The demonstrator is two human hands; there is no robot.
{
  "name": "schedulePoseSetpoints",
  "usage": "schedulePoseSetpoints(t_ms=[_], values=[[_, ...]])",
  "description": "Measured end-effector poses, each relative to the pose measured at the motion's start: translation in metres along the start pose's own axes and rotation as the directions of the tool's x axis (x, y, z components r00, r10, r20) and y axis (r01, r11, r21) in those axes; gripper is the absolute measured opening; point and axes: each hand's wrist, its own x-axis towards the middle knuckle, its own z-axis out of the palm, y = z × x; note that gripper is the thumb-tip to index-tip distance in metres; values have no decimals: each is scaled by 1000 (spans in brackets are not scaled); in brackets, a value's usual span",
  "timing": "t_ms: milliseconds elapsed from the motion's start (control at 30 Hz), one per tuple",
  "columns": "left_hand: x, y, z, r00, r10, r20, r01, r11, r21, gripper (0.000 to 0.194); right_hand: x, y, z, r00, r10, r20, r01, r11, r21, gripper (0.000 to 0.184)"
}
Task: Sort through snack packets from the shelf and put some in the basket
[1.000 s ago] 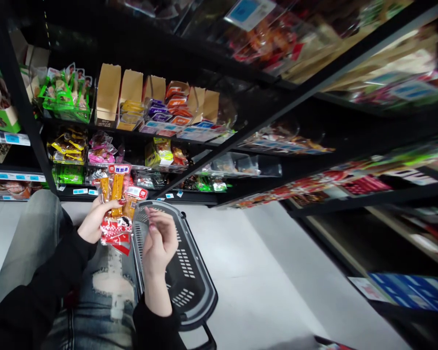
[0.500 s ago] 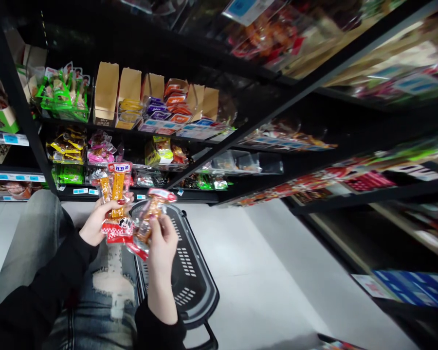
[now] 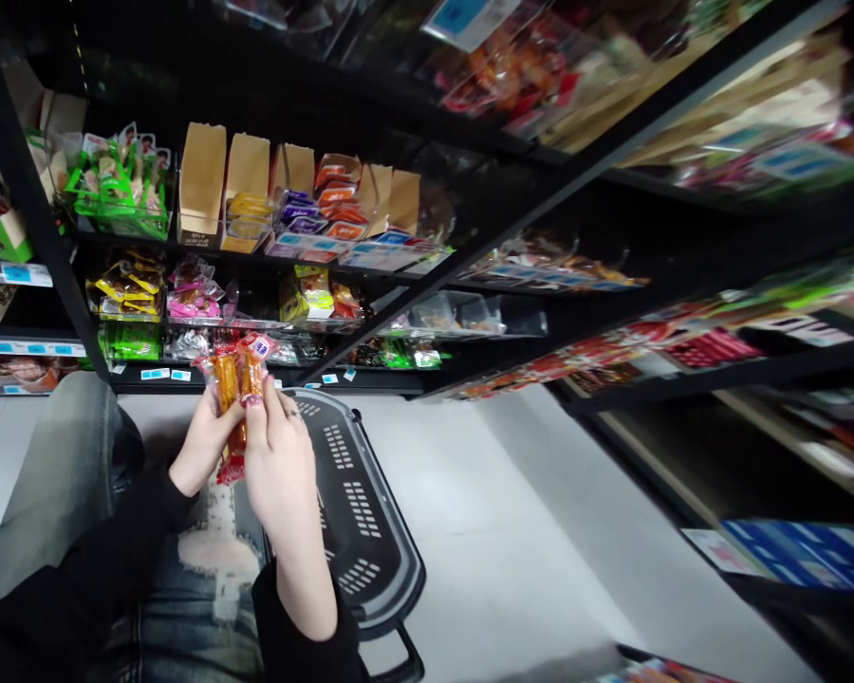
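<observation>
Several snack packets [image 3: 229,381], clear plastic with red ends and orange-brown strips inside, are gathered between my two hands above my knees. My left hand [image 3: 206,438] is closed around their left side. From the right, my right hand [image 3: 279,455] pinches a packet at the front, its fingers touching the bundle and covering its lower part. The packets stand roughly upright, overlapping each other. Just beyond my right hand, on the floor, is a black shopping basket [image 3: 388,541] with slotted walls.
Shelves ahead hold cardboard boxes [image 3: 203,180] of sachets, green packets [image 3: 118,185], yellow packets [image 3: 129,285] and pink packets [image 3: 195,289]. A black shelf post [image 3: 427,285] slants across the middle. Pale floor [image 3: 484,560] lies right of the basket, with more shelving beyond.
My right hand has moved left and brought its packet against those in my left hand. Before, the two hands held their packets apart. The view has shifted slightly.
</observation>
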Motion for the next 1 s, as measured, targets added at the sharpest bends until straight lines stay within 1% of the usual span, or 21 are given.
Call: schedulePoseSetpoints(t_ms=[33, 100, 167, 233, 267, 300, 333, 367, 400, 433, 467, 500, 533, 567, 600, 633, 700, 767, 833, 900, 1000], values=[[0, -1, -1, 1000, 4, 2, -4, 1000, -5, 45, -1, 1, -2, 999, 8, 53, -11, 997, 70, 55], [-1, -1, -2, 999, -38, 32, 38, 999, -21, 46, -4, 3, -6, 990, 29, 140, -57, 979, 198, 56], [-4, 1, -3, 990, -128, 66, 132, 990, -55, 43, -7, 8, -11, 979, 31, 203, -92, 950, 298, 54], [-5, 4, -3, 967, -235, 94, 245, 963, -110, 34, -8, 14, -16, 980, -25, 199, -53, 925, 376, 46], [-6, 6, -3, 955, -278, 98, 290, 947, -139, 29, -8, 18, -17, 986, -62, 157, -7, 913, 408, 40], [-6, 9, -3, 944, -313, 100, 327, 930, -166, 26, -7, 22, -18, 993, -83, 85, 39, 901, 433, 34], [-6, 11, -4, 932, -345, 109, 360, 914, -186, 25, -5, 26, -18, 997, -71, -8, 67, 893, 444, 29], [-6, 14, -4, 918, -375, 128, 394, 897, -200, 25, -3, 30, -17, 994, -21, -108, 68, 891, 449, 24], [-6, 16, -5, 902, -401, 158, 427, 881, -204, 27, -1, 33, -15, 979, 58, -193, 39, 886, 463, 23], [-6, 18, -5, 885, -422, 198, 458, 866, -200, 29, 2, 36, -12, 962, 138, -235, -2, 867, 499, 28], [-7, 20, -6, 867, -435, 242, 482, 855, -192, 32, 4, 37, -9, 957, 194, -218, -41, 829, 558, 34], [-8, 20, -6, 858, -432, 278, 489, 853, -184, 35, 6, 38, -6, 965, 220, -144, -81, 770, 633, 37], [-8, 20, -6, 861, -413, 296, 476, 861, -182, 38, 8, 38, -2, 976, 215, -40, -124, 692, 712, 37], [-9, 20, -5, 873, -387, 298, 450, 873, -186, 41, 9, 37, 1, 979, 194, 61, -169, 605, 778, 35], [-10, 19, -5, 884, -367, 291, 429, 883, -190, 44, 9, 36, 3, 974, 180, 138, -214, 527, 823, 32], [-10, 18, -5, 889, -360, 282, 421, 886, -194, 46, 9, 35, 5, 965, 187, 181, -249, 464, 850, 31], [-10, 16, -4, 888, -374, 267, 430, 881, -196, 46, 8, 33, 7, 954, 237, 185, -267, 388, 882, 32], [-10, 14, -2, 893, -372, 252, 423, 886, -189, 48, 7, 31, 8, 958, 242, 154, -240, 384, 891, 32], [-10, 14, -1, 910, -340, 236, 384, 906, -178, 52, 7, 32, 9, 967, 226, 120, -208, 420, 883, 29], [-10, 13, -1, 924, -303, 231, 343, 926, -157, 56, 7, 33, 10, 970, 236, 57, -164, 465, 870, 25], [-10, 10, 0, 949, -213, 233, 240, 966, -98, 56, 8, 32, 12, 969, 245, -29, -99, 496, 863, 25]])
